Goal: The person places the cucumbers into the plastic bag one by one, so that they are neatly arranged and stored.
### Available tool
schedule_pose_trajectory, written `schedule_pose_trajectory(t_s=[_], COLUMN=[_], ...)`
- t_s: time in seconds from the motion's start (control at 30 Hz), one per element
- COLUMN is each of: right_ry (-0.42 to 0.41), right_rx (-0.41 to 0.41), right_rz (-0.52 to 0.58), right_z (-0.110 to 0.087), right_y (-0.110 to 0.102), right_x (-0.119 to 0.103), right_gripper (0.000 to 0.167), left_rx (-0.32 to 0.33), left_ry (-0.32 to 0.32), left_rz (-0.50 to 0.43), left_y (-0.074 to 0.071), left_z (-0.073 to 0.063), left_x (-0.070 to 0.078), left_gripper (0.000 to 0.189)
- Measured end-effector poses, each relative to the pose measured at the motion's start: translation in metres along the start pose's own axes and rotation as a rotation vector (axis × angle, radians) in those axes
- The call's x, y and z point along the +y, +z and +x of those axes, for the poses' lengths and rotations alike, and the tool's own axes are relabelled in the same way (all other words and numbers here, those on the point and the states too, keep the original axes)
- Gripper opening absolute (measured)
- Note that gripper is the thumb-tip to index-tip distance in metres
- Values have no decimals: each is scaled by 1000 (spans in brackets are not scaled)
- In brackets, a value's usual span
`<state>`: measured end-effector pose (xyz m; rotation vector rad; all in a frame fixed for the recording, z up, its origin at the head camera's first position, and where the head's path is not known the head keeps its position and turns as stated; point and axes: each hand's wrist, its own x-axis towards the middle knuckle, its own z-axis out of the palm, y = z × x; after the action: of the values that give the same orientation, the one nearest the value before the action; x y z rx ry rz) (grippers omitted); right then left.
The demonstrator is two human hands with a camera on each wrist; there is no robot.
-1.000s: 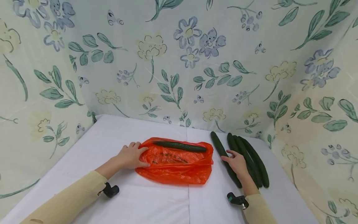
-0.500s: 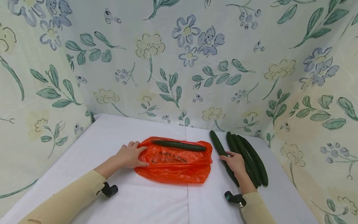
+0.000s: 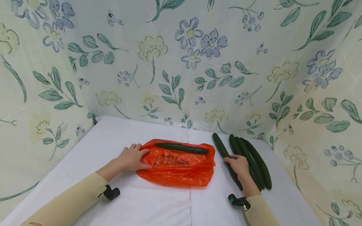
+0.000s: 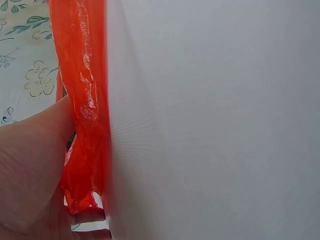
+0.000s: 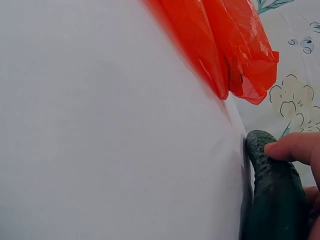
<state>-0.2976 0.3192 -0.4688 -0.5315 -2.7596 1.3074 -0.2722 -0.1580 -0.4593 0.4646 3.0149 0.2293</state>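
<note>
Head view: my right hand (image 3: 239,164) has just closed, pinching a cucumber (image 3: 220,147) — grasp apparently made — my left hand (image 3: 132,158) spread on the red bag (image 3: 178,175).

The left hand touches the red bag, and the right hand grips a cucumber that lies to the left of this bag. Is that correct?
Not quite: the side is wrong. The head view shows the gripped cucumber lying to the right of the red bag. The left hand and the right hand are as you describe.
</note>
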Motion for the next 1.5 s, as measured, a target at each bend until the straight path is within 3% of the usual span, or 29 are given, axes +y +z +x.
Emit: schedule_pose_trajectory(t_s=[0.4, 0.67, 1.17, 1.5], right_ry=[3, -44, -143, -245], right_rx=[8, -2, -93, -183], right_rz=[30, 32, -62, -111], right_z=[0, -3, -13, -17], right_y=[-7, -16, -29, -30], right_x=[-6, -17, -51, -72], right_gripper=[58, 57, 59, 49], left_rx=[6, 6, 10, 7], left_ry=[1, -2, -12, -6], left_rz=[-5, 2, -4, 7], left_y=[2, 4, 3, 4], left_z=[0, 1, 2, 3], left_x=[0, -2, -2, -3], left_gripper=[88, 88, 94, 93])
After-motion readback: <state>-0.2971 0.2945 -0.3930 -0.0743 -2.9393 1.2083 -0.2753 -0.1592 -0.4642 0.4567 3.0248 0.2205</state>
